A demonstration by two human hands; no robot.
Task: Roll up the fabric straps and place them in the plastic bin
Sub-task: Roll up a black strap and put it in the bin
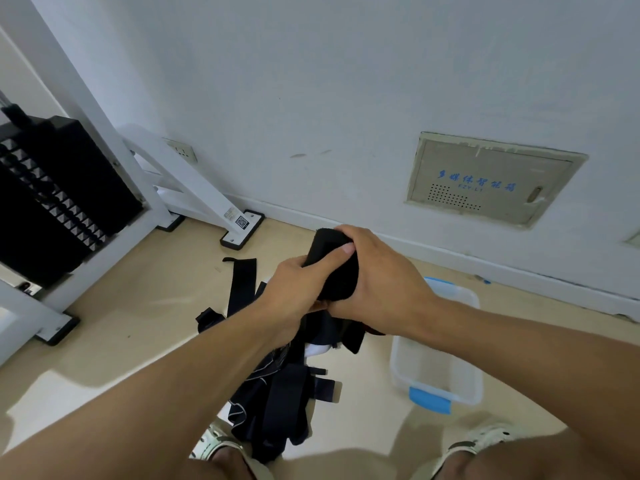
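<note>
Both hands are gripping one soft black strap (337, 268) — left hand (298, 289) low, right hand (384, 282) wrapping it. Limp dark straps (280, 403) are lying beneath them; translucent bin (436, 375) lower right.

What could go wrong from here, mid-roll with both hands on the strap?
1. The roll is gripped by the left hand and right hand well above the floor; a slackened grip could let it unwind.
2. The plastic bin sits off to the right, partly hidden by the right forearm, so a blind drop may miss.
3. Its tail hangs toward the loose strap pile and could snag.
</note>
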